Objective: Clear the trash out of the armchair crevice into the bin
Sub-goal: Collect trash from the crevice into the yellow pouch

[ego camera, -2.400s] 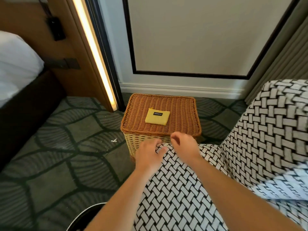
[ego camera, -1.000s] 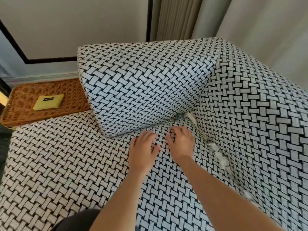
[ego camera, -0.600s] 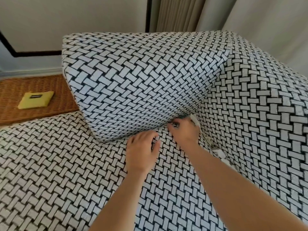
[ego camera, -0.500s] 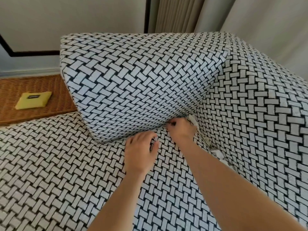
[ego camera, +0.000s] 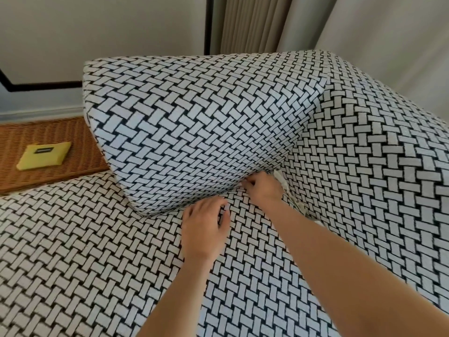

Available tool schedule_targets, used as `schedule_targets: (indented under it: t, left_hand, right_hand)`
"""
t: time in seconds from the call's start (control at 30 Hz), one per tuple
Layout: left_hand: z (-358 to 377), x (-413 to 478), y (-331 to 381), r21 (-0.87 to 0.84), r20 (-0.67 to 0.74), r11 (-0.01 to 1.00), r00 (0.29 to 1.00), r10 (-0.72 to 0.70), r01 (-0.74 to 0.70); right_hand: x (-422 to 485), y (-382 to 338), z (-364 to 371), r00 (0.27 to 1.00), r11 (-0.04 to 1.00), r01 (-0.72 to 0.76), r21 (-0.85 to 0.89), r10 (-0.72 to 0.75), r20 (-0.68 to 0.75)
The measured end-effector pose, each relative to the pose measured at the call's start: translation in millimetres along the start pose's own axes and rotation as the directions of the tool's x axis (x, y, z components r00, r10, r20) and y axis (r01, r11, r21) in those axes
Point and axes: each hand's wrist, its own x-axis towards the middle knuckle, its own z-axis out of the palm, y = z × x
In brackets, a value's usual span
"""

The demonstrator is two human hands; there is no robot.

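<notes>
— On the seat cushion (ego camera: 97, 263), nearest the camera, what is seen?

— The left hand (ego camera: 204, 227) is laid there palm down. Its fingers (ego camera: 218, 205) are loosely bent and a little apart, and nothing is held in them.

— And just beyond it?

— The right hand (ego camera: 263, 190) is pushed into the corner of the crevice (ego camera: 294, 203), where the seat cushion, the upright block (ego camera: 194, 130) and the padded side (ego camera: 364, 154) on the right meet. Its fingers are curled close together at the seam. Whether anything is pinched between them cannot be told.

— Where is the trash found?

— White scraps of trash (ego camera: 279, 177) are lodged in the crevice, touching the far side of the right hand. More white is glimpsed lower along the same seam, just beside the right forearm, but its shape cannot be made out.

— What is seen farther off?

— To the left, past the seat edge, a wicker basket (ego camera: 73, 132) is set against the skirting. A flat yellow pouch (ego camera: 45, 155) is laid on its woven top. Behind the armchair, a pale wall with a dark line and pleated curtains (ego camera: 252, 23) are seen.
</notes>
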Motion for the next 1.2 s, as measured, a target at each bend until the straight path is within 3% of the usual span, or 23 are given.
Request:
schedule_targets:
  t: [0.2, 0.33, 0.5, 0.6, 0.67, 0.73, 0.8, 0.87, 0.97, 1.1, 1.2]
  left_hand:
    - [1.2, -0.5, -0.4, 0.021, -0.021, 1.000, 1.000, 0.014, -0.014]
    - [-1.2, -1.1, 2.1, 0.033, -0.037, 0.999, 0.999, 0.011, -0.010]
    - [-2.5, -0.7, 5.5, 0.036, -0.017, 0.998, 0.998, 0.060, -0.059]
    - [-1.4, -0.9, 6.3, 0.052, -0.032, 0.994, 0.995, 0.094, -0.092]
    - [-1.5, -1.1, 6.0, 0.057, -0.049, 0.995, 0.995, 0.090, -0.087]
    - [-0.2, -0.3, 5.3, 0.032, -0.067, 0.997, 0.995, 0.073, -0.071]
    - [0.4, -1.5, 5.7, 0.005, -0.090, 0.998, 0.994, 0.060, -0.060]
    - [-1.0, -2.3, 6.4, -0.015, -0.121, 0.999, 0.992, 0.043, -0.046]
    - [-0.6, -1.5, 6.5, -0.034, -0.115, 0.999, 0.993, 0.005, -0.009]
    - [0.0, -2.3, 6.3, -0.020, -0.130, 1.000, 0.992, 0.000, -0.003]
    - [0.6, -2.1, 5.1, -0.027, -0.148, 1.000, 0.989, 0.003, -0.007]
  right_hand:
    - [-1.4, 6.0, 10.3, 0.978, 0.987, 0.162, -0.010, -0.162, -0.135]
    - [-17.8, 9.9, 13.3, 0.940, 0.919, 0.302, 0.252, -0.242, -0.241]
    - [-66.7, 4.1, 17.1, 0.925, 0.676, 0.369, 0.638, -0.334, -0.181]
    - [-69.9, 6.8, 8.8, 0.922, 0.566, 0.305, 0.766, -0.376, -0.090]
    - [-69.3, 8.8, 4.7, 0.916, 0.553, 0.258, 0.792, -0.400, -0.019]
    - [-64.7, 9.0, 5.3, 0.949, 0.582, 0.236, 0.778, -0.309, -0.057]
    - [-56.7, 8.0, 8.9, 0.979, 0.651, 0.174, 0.739, -0.037, -0.199]
    - [-46.2, 2.6, 9.5, 0.946, 0.724, 0.079, 0.685, 0.162, -0.280]
    - [-26.9, -1.2, 7.1, 0.949, 0.860, -0.026, 0.510, 0.181, -0.257]
    - [-7.2, -5.5, 1.1, 0.947, 0.908, -0.197, 0.370, 0.274, -0.170]
    - [-2.2, -10.5, 1.1, 0.952, 0.959, -0.253, 0.128, 0.271, -0.143]
